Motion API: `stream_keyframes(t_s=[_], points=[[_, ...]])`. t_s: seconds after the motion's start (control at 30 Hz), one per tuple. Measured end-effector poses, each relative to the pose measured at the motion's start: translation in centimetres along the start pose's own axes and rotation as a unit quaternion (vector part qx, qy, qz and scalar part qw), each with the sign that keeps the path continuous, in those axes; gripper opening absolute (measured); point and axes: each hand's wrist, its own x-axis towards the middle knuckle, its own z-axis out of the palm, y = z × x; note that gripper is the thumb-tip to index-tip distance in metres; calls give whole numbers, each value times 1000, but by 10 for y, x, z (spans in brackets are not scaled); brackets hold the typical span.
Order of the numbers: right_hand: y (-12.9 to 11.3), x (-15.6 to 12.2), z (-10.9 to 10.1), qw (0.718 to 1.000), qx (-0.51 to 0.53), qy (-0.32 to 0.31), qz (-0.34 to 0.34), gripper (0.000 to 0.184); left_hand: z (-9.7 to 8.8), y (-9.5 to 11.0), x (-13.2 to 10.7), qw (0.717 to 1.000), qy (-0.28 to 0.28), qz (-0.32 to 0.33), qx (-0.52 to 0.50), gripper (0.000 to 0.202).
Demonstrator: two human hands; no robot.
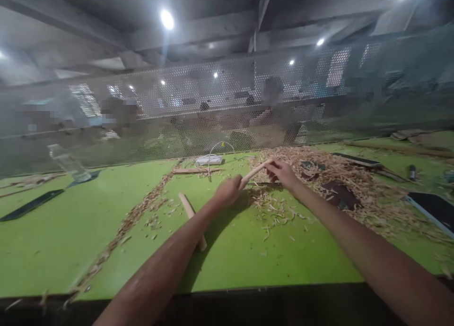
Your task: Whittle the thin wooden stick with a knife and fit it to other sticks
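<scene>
My left hand is closed round the near end of a pale wooden stick, which points up and to the right over the green table. My right hand is closed at the stick's far end, fingers curled over it; whether it also holds a tool is hidden. Under both hands lies a spread of wood shavings. A second wooden stick lies on the table, partly under my left forearm.
A perforated mesh screen runs along the table's far edge, with blurred people behind it. A white box with a cable, a clear bottle, dark flat strips and a dark-framed panel lie about.
</scene>
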Motion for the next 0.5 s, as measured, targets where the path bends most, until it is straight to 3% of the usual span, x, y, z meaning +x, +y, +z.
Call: stream_keyframes(t_s=[0.1,0.2,0.3,0.5], points=[[5,4,-8,979,-198,-17,-39,11,3,-10,3,988,26,-37,-144,32],[8,6,-14,945,-311,-93,-35,5,4,-16,7,957,24,-85,-276,34],[8,7,-14,922,-363,-134,-24,6,3,-20,9,931,32,-106,-348,34],[3,6,-12,912,-392,-110,-41,13,3,-22,15,890,68,-144,-427,27]])
